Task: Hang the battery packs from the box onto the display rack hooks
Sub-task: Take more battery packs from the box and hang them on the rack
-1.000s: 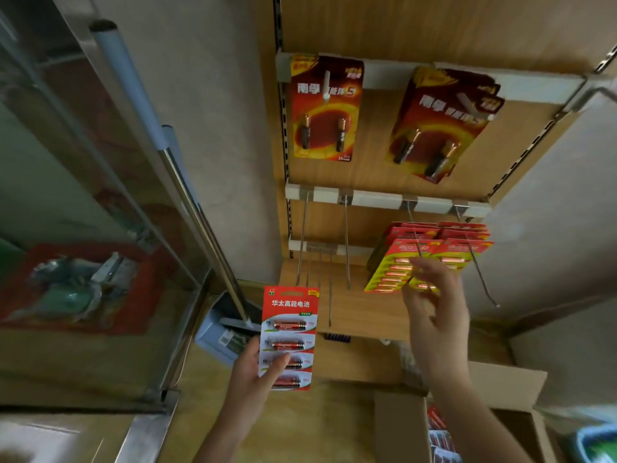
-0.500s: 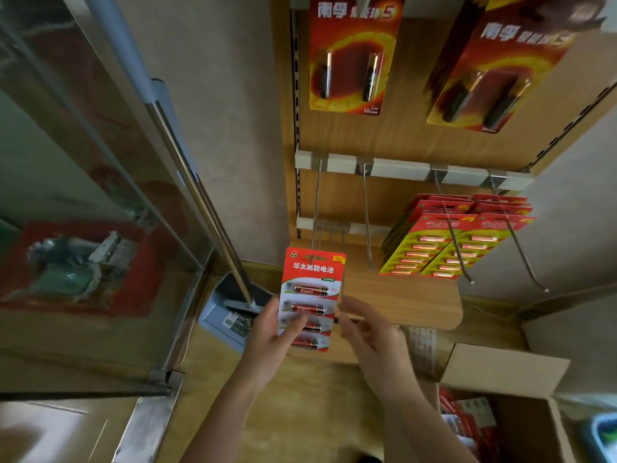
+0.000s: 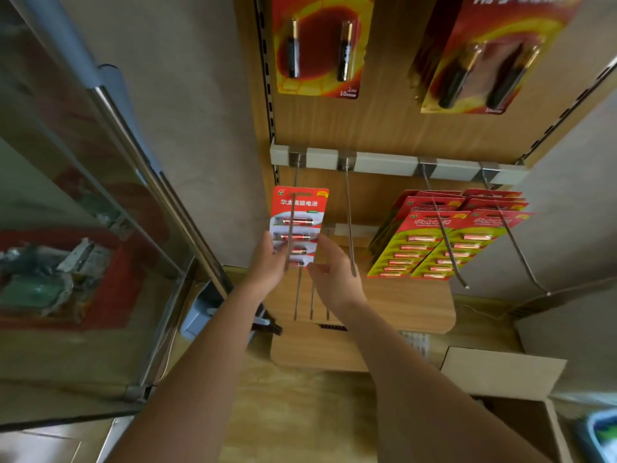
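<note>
The left grip [image 3: 270, 262] pinches the lower left edge of the battery pack [image 3: 298, 208], which rises upright above it, its long axis along the leftmost hook [image 3: 294, 175]. The right grip [image 3: 334, 272] hovers slack-fingered just right of the pack. I cannot tell whether the hole is threaded.

The battery pack's [image 3: 298, 212] lower end hides behind the left hand [image 3: 267, 264] and right hand [image 3: 335, 274]. Whether the hook [image 3: 295, 178] passes through its hole is unclear. The top edge crops two large packs [image 3: 320, 51]; the box [image 3: 500, 372] runs off bottom right.
</note>
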`<action>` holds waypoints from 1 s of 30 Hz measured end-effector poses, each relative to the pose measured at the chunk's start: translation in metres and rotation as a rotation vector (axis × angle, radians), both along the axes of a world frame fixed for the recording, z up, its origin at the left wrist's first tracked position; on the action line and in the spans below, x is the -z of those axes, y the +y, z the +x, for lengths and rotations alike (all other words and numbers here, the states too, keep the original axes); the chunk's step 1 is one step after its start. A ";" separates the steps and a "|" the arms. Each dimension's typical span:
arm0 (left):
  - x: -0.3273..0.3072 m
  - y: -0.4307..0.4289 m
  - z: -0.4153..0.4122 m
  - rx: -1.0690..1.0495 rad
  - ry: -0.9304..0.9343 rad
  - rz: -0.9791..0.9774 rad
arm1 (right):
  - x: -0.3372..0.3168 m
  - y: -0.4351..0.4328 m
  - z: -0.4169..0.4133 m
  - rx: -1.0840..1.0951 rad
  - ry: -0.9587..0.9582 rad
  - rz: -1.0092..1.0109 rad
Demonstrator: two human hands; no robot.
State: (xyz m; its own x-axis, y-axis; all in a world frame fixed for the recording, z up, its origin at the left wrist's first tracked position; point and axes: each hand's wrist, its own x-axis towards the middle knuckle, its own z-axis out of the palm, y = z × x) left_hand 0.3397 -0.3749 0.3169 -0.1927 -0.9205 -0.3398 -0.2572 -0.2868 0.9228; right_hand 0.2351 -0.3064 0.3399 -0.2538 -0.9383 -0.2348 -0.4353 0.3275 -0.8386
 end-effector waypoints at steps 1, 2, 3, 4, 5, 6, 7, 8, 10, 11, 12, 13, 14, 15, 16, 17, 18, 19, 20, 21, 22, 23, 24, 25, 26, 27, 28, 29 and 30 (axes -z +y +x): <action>0.005 -0.007 -0.002 -0.017 -0.007 0.005 | 0.001 -0.001 -0.003 -0.026 0.007 0.011; 0.009 -0.014 -0.002 -0.031 -0.024 0.008 | 0.000 -0.001 -0.006 -0.045 0.020 0.024; 0.014 -0.019 -0.003 -0.055 -0.037 0.003 | 0.000 0.002 -0.010 -0.056 0.033 0.046; 0.017 -0.022 -0.004 -0.092 -0.066 -0.007 | -0.001 0.007 -0.014 -0.067 0.043 0.071; 0.016 -0.021 -0.005 -0.130 -0.093 -0.030 | -0.001 0.013 -0.019 -0.081 0.051 0.086; 0.013 -0.015 -0.007 -0.149 -0.147 -0.058 | -0.001 0.022 -0.024 -0.101 0.054 0.094; 0.012 -0.007 -0.008 -0.169 -0.214 -0.090 | 0.001 0.032 -0.030 -0.115 0.046 0.098; 0.012 0.006 -0.009 -0.189 -0.289 -0.109 | 0.003 0.043 -0.035 -0.124 0.026 0.104; 0.020 0.034 -0.012 -0.203 -0.408 -0.142 | 0.012 0.067 -0.048 -0.133 0.003 0.140; 0.024 0.052 -0.015 -0.190 -0.447 -0.156 | 0.019 0.081 -0.056 -0.127 0.008 0.165; 0.031 0.068 -0.021 -0.162 -0.475 -0.162 | 0.026 0.096 -0.066 -0.119 0.014 0.191; 0.038 0.087 -0.029 -0.130 -0.507 -0.158 | 0.033 0.113 -0.078 -0.110 0.017 0.219; 0.045 0.106 -0.037 -0.098 -0.545 -0.146 | 0.041 0.131 -0.091 -0.097 0.015 0.254; 0.053 0.125 -0.048 -0.054 -0.580 -0.146 | 0.049 0.150 -0.104 -0.083 0.004 0.280; 0.060 0.145 -0.062 0.001 -0.612 -0.149 | 0.056 0.169 -0.119 -0.078 -0.010 0.313; 0.066 0.167 -0.076 0.055 -0.635 -0.144 | 0.065 0.190 -0.136 -0.074 -0.033 0.342; 0.073 0.187 -0.092 0.095 -0.645 -0.134 | 0.074 0.209 -0.153 -0.072 -0.046 0.377; 0.082 0.207 -0.109 0.121 -0.649 -0.110 | 0.084 0.227 -0.172 -0.078 -0.038 0.406; 0.090 0.227 -0.127 0.146 -0.649 -0.077 | 0.093 0.246 -0.192 -0.083 -0.010 0.435; 0.098 0.247 -0.146 0.174 -0.645 -0.046 | 0.104 0.265 -0.213 -0.072 0.009 0.456; 0.107 0.267 -0.165 0.200 -0.635 -0.025 | 0.110 0.283 -0.233 -0.043 0.016 0.474; 0.117 0.285 -0.184 0.221 -0.619 -0.001 | 0.118 0.300 -0.255 -0.018 0.021 0.489; 0.126 0.303 -0.202 0.245 -0.599 0.027 | 0.125 0.317 -0.275 -0.003 0.041 0.520; 0.138 0.320 -0.219 0.275 -0.580 0.055 | 0.131 0.333 -0.294 -0.001 0.062 0.548; 0.150 0.334 -0.233 0.312 -0.567 0.083 | 0.137 0.347 -0.312 -0.002 0.084 0.584; 0.161 0.347 -0.246 0.364 -0.572 0.109 | 0.146 0.360 -0.329 0.005 0.102 0.610; 0.173 0.358 -0.257 0.423 -0.586 0.129 | 0.154 0.370 -0.343 0.023 0.110 0.633; 0.185 0.368 -0.266 0.474 -0.599 0.150 | 0.164 0.379 -0.356 0.038 0.116 0.646; 0.196 0.375 -0.275 0.502 -0.598 0.172 | 0.175 0.386 -0.367 0.046 0.125 0.661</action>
